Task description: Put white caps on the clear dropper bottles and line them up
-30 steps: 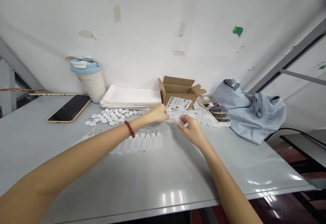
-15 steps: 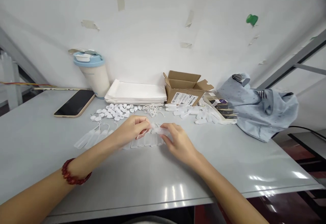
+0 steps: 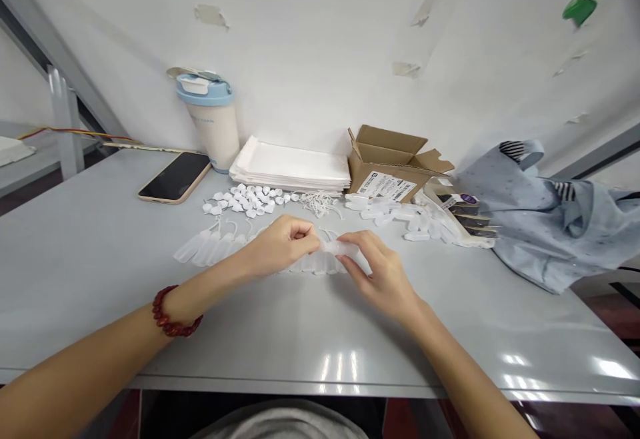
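Note:
My left hand (image 3: 283,247) and my right hand (image 3: 383,272) meet over the middle of the grey table (image 3: 310,332). Both pinch a small clear plastic vial (image 3: 340,248) held between them; the left fingers close at its left end, the right fingers wrap its body. A red bead bracelet (image 3: 175,309) sits on my left wrist. Just under and behind the hands lies a row of like vials (image 3: 210,248) with string loops. A heap of small white caps (image 3: 247,200) and a tangle of white strings (image 3: 320,203) lie further back.
Along the wall stand a blue-lidded cup (image 3: 213,119), a phone (image 3: 175,176), a stack of white sheets (image 3: 293,167) and an open cardboard box (image 3: 393,166). Loose vials (image 3: 400,211) lie before the box. A light blue cloth (image 3: 555,209) fills the right side.
Both hands came back from the pile near the box to the middle of the table, bringing a vial. The view has shifted, with the head moving down and left.

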`<state>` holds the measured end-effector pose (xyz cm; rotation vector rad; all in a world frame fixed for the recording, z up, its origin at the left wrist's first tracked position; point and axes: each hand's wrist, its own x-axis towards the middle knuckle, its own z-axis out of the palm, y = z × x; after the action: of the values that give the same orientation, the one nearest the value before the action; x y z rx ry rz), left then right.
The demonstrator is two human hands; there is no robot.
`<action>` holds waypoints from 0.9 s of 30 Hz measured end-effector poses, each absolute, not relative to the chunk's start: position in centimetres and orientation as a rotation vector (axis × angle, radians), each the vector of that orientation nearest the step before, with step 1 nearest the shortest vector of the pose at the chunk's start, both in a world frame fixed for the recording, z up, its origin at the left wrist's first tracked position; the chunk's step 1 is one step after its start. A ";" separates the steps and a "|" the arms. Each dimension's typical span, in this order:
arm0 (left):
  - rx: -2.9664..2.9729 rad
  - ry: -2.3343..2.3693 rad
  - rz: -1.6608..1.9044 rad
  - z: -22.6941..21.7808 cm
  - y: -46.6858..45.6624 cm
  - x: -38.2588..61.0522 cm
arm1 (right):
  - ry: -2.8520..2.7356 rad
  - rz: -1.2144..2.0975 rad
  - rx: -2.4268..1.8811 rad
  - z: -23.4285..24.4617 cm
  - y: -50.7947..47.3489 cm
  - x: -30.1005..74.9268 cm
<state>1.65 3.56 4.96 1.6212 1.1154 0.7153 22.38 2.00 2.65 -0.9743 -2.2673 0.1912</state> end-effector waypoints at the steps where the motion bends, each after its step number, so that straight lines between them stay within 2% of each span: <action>1: 1.627 1.113 0.712 5.0 3.5 1.7 | -2.271 0.187 -0.961 2.7 2.0 22.4; 18: 1.551 0.975 0.688 5.0 3.1 1.9 | -2.231 0.077 -0.853 2.8 2.1 22.6; 27: 1.790 1.096 0.776 5.0 2.6 2.3 | -2.224 0.069 -0.826 2.6 2.2 22.4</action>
<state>2.34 2.60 5.02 1.7898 1.0957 0.7759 22.45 2.21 2.64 -0.8261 -2.2245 0.0692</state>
